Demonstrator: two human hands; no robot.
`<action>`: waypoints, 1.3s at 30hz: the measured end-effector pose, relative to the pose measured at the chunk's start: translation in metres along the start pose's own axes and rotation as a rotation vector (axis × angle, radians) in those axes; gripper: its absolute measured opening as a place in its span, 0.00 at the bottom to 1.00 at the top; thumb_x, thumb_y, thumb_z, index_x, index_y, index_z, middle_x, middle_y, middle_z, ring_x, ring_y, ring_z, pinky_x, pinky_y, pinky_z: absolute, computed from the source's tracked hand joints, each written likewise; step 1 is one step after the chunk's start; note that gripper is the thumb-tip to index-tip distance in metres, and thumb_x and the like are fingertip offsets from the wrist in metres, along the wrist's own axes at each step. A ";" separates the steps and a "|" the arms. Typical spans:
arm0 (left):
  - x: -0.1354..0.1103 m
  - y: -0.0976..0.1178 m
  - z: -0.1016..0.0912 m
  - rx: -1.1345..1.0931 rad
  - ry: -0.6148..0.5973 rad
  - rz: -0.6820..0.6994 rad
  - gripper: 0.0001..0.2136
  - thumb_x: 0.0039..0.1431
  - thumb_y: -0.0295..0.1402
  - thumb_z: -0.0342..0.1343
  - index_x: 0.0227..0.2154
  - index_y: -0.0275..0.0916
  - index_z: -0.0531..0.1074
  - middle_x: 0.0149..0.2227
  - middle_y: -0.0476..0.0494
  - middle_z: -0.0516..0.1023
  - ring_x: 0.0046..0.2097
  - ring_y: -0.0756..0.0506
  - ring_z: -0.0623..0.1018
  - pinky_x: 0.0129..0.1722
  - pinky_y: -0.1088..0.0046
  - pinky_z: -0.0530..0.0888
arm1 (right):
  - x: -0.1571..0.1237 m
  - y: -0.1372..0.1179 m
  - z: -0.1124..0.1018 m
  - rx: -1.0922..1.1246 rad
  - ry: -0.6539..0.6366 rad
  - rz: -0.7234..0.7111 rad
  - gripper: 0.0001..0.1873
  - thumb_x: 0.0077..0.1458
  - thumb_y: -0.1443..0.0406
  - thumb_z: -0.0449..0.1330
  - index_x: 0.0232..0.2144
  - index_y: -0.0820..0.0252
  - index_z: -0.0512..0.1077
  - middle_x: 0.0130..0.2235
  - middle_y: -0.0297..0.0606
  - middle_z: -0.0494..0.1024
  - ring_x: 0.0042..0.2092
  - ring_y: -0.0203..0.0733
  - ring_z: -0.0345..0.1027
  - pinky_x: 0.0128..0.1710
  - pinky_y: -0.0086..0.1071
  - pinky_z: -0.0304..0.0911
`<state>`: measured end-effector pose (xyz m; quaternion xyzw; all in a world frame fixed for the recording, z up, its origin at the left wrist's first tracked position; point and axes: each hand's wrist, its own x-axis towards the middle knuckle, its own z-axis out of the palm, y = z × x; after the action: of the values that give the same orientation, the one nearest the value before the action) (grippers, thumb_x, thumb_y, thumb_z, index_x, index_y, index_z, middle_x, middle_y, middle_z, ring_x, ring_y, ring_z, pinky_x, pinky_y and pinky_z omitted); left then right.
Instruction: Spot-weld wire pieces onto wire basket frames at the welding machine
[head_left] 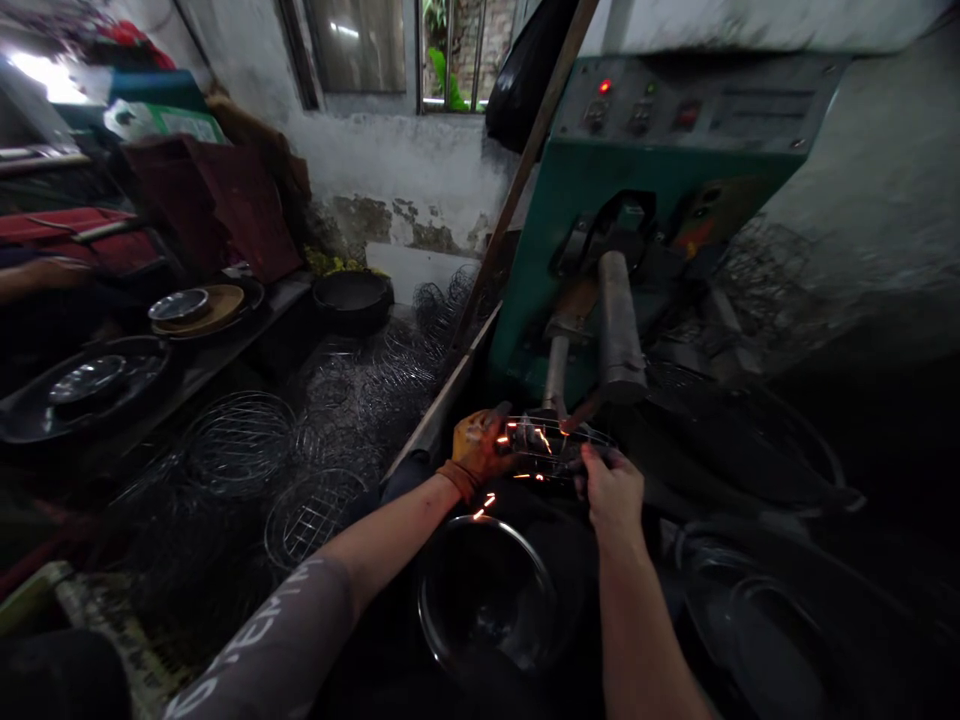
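The room was a dim workshop with stained plaster walls and a barred window (420, 50) at the back. A green machine (637, 180) stood ahead, its panel showing one lit red lamp (604, 87); whatever lettering the panel carried was too blurred to read. Two metal arms (619, 325) jutted from its front, one thick and one thinner.

Under those arms both hands held a single small wire basket (553, 448), with orange sparks spraying from its left part. The left hand (478, 450), in an orange glove, was closed on the basket's left edge. The right hand (611, 490), bare, pinched the right edge between fingers and thumb. White letters ran along the grey left sleeve (277, 640), but they were cut off and could not be made out.

Just below the hands lay one round metal bowl (487, 595), its rim catching light. To the left, a heap of wire baskets (300, 450) covered the floor; at least three round ones showed clearly, the rest tangled into shadow. On the dark surface (187, 370) at far left sat two trays of dishes (180, 310). The right side was nearly black, with only curved rims faintly visible.
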<state>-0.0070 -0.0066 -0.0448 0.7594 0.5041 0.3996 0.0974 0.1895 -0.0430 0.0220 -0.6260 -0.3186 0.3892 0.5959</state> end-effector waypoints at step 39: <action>0.002 0.001 -0.022 0.028 -0.082 -0.020 0.35 0.47 0.46 0.64 0.60 0.39 0.69 0.51 0.38 0.79 0.52 0.36 0.78 0.55 0.56 0.75 | 0.010 0.018 -0.018 0.102 0.194 0.085 0.22 0.30 0.53 0.72 0.22 0.60 0.69 0.16 0.26 0.66 0.13 0.30 0.54 0.09 0.23 0.49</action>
<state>-0.0218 -0.0106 -0.0284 0.7714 0.5127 0.3601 0.1111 0.2088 -0.0444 0.0023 -0.6425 -0.2122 0.3675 0.6381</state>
